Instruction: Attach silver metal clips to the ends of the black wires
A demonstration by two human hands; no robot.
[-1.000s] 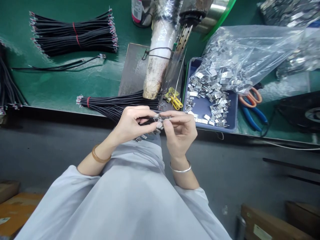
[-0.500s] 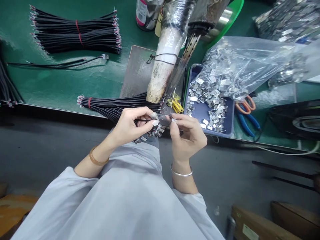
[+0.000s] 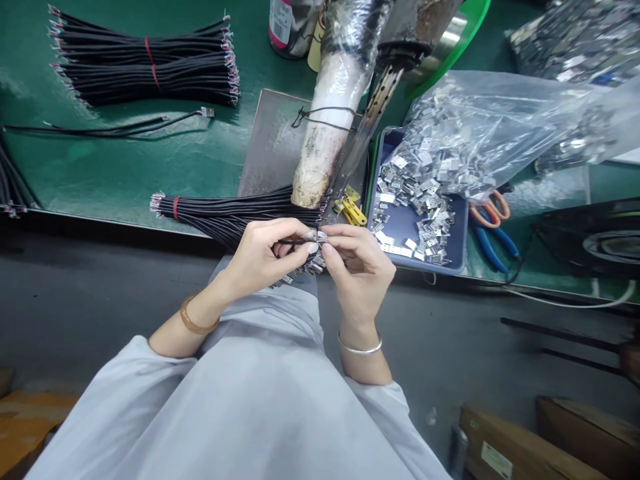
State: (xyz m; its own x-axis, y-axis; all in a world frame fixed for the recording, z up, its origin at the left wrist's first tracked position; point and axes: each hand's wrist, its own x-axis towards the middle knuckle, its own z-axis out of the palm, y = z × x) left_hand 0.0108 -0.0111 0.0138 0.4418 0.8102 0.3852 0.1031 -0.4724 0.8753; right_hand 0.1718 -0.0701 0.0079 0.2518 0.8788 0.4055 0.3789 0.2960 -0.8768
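Snugly between left hand [image 3: 260,257], right hand [image 3: 361,263]: metal shell [image 3: 321,235]

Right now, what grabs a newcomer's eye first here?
The left hand and right hand meet at centre, pinching a small metal connector. Behind them lies a black cable bundle; to the right, a blue tray holds shiny metal shells spilling from a clear bag.

Two hands [image 3: 260,257], three black cable bundles [image 3: 145,63], one blue tray [image 3: 461,227], one pair of scissors [image 3: 494,241], two bangles [image 3: 193,321]
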